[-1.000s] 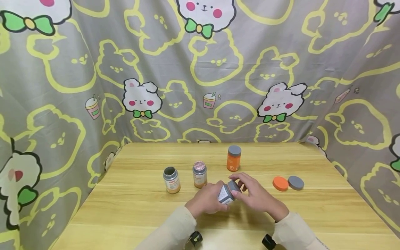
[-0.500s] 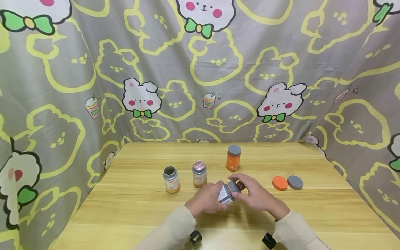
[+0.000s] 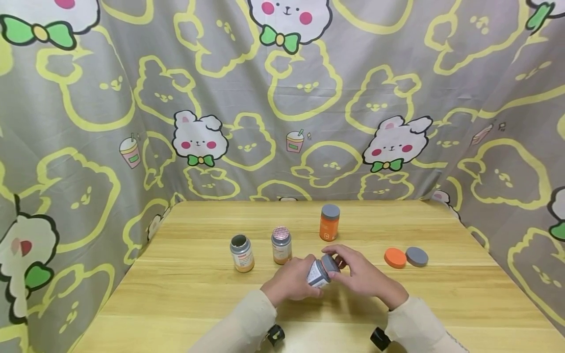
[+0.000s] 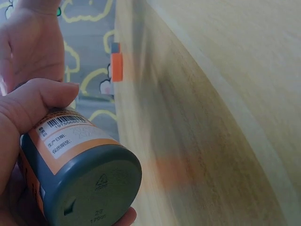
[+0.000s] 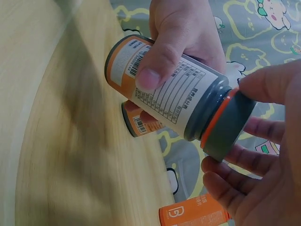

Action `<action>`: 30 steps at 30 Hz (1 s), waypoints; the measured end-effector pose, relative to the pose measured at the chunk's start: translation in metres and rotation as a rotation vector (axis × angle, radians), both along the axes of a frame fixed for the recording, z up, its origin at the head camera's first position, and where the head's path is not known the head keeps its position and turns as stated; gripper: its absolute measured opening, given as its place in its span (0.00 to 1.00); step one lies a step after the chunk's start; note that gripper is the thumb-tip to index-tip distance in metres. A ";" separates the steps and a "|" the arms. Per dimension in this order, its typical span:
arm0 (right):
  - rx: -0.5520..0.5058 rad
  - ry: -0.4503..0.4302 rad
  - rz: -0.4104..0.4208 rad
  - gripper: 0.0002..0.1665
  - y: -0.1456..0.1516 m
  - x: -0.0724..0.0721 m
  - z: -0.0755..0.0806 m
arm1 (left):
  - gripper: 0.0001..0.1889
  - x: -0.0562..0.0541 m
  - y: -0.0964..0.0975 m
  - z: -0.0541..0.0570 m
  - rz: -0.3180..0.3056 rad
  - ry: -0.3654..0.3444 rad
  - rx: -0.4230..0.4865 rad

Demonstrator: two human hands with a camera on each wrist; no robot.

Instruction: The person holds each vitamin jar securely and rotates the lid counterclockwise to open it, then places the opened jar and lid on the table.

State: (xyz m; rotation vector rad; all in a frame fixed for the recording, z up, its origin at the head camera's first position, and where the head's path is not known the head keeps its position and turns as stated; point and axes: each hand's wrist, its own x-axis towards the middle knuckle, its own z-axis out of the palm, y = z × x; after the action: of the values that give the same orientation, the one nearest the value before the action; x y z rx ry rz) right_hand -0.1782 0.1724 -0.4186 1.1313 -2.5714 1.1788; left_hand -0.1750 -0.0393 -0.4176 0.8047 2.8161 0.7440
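Observation:
My left hand (image 3: 295,279) grips a grey pill bottle (image 3: 318,274) with an orange and white label, held tilted over the table. In the left wrist view its grey base faces the camera, and the left thumb lies across the label. My right hand (image 3: 363,274) pinches the bottle's grey screw cap (image 5: 231,126) between thumb and fingers. An orange ring (image 5: 217,117) shows at the cap's lower edge, beside the bottle's neck. The cap sits on the bottle's mouth, covering it.
An uncapped bottle (image 3: 243,255) and a foil-sealed bottle (image 3: 281,247) stand left of the hands. Behind stands an orange bottle (image 3: 329,225) with a grey cap. An orange lid (image 3: 395,258) and a grey lid (image 3: 417,257) lie at right on the wooden table (image 3: 198,299).
Both hands keep their hold on the bottle and cap with hardly any movement. The standing bottles and lids stay in place.

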 end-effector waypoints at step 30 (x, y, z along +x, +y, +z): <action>-0.009 -0.023 -0.049 0.22 0.000 0.000 -0.004 | 0.31 0.000 0.001 -0.002 -0.002 0.022 -0.011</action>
State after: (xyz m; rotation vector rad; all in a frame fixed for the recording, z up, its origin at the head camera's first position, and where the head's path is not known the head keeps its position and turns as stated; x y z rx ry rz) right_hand -0.1778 0.1723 -0.4225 1.0521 -2.5923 1.1989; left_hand -0.1753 -0.0387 -0.4191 0.8193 2.8352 0.7238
